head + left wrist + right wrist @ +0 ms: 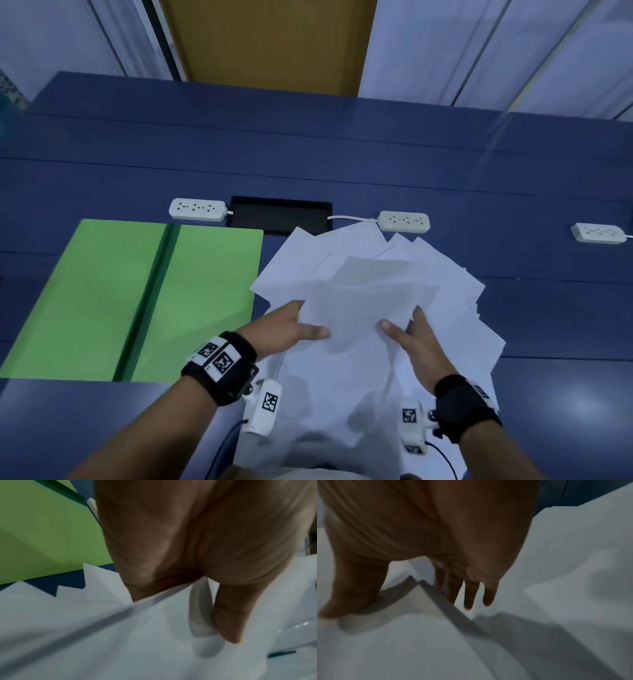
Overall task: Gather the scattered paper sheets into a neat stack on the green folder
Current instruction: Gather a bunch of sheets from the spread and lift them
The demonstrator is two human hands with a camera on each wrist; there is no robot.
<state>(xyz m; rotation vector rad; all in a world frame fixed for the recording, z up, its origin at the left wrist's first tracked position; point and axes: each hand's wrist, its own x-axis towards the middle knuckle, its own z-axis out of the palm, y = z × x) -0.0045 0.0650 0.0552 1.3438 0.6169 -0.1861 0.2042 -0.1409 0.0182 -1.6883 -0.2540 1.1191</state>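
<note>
At frame left, the green folder [205, 291] lies open and flat. Lower centre, my left hand [291, 329] and right hand [416, 337] each pinch the white, overlapping paper sheets [370, 274], fanned untidily right of the folder.

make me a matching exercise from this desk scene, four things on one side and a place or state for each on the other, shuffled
Things:
1. green folder
2. paper sheets
3. left hand
4. black recessed tray

Places or states:
A. set into the desk between two power strips
B. fanned out in a loose pile, right of the folder
C. lying open, nothing on it
D. pinching the left edge of a lifted sheet

Pairs: 1-C, 2-B, 3-D, 4-A
</note>
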